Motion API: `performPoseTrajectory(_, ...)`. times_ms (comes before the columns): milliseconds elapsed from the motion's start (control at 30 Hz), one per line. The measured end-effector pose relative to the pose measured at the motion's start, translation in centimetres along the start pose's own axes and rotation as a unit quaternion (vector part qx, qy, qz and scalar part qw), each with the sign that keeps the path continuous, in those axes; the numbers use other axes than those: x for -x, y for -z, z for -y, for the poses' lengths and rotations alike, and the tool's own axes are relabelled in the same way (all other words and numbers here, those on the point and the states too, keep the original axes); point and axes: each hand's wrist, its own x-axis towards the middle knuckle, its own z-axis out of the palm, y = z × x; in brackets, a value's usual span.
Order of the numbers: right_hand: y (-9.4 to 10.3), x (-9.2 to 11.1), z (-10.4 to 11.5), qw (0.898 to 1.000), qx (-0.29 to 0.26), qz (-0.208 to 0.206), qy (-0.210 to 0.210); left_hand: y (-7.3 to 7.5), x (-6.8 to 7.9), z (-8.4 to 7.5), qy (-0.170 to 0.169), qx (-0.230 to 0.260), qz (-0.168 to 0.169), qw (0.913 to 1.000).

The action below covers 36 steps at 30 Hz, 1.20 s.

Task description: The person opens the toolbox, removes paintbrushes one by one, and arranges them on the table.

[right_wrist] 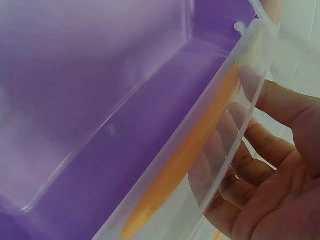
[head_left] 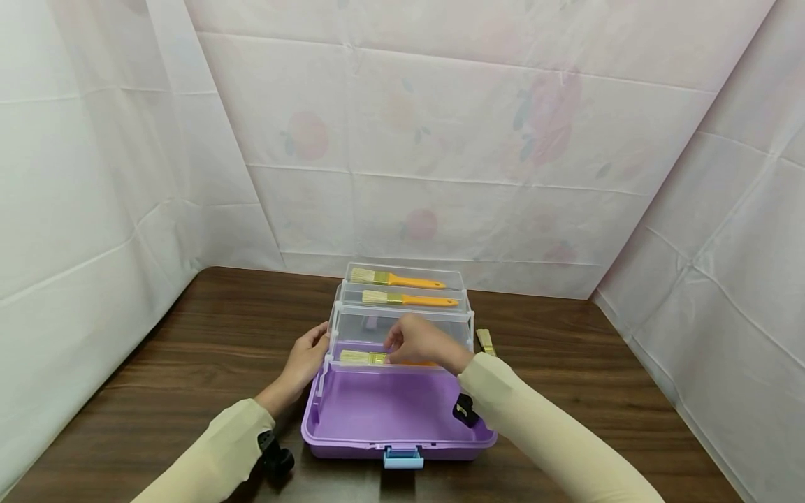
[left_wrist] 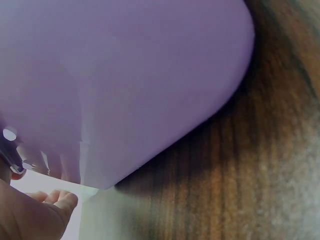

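Observation:
A purple toolbox (head_left: 390, 405) stands unfolded, its clear tiered trays raised at the back. In the lowest clear tray lies a paintbrush (head_left: 363, 357) with pale bristles and an orange handle (right_wrist: 185, 150). My right hand (head_left: 424, 341) reaches into that tray and pinches this brush near its metal band, thumb and fingertips close together. Against the toolbox's left side rests my left hand (head_left: 307, 358), fingers by the tray hinges. In the left wrist view part of that hand (left_wrist: 37, 215) shows beyond the purple wall.
One orange-handled paintbrush (head_left: 397, 279) lies in the top tray, another (head_left: 410, 300) in the tray below it. Right of the toolbox, a further brush (head_left: 486, 341) lies on the dark wooden table (head_left: 251, 307). A blue latch (head_left: 403, 458) hangs at the toolbox front. White cloth surrounds the table.

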Motion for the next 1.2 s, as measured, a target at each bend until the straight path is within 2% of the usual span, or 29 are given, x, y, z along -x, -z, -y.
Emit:
performPoseTrajectory(233, -0.08, -0.26, 0.33, 1.000, 0.018, 0.007, -0.020, 0.07, 0.05, 0.03, -0.004, -0.001, -0.004, 1.0000)
performPoseTrajectory(567, 0.03, -0.25, 0.56, 0.999, 0.035, 0.013, -0.007, 0.15, 0.07, 0.16, 0.004, -0.002, -0.003, 1.0000)
performPoseTrajectory(800, 0.00, -0.33, 0.55, 0.999, 0.028, 0.012, -0.017, 0.16, 0.09, 0.16, 0.003, -0.004, -0.004, 1.0000)
performPoseTrajectory(1200, 0.20, -0.46, 0.27, 0.999, 0.020, 0.029, 0.012, 0.02, 0.06, -0.07, 0.004, 0.003, -0.004, 1.0000)
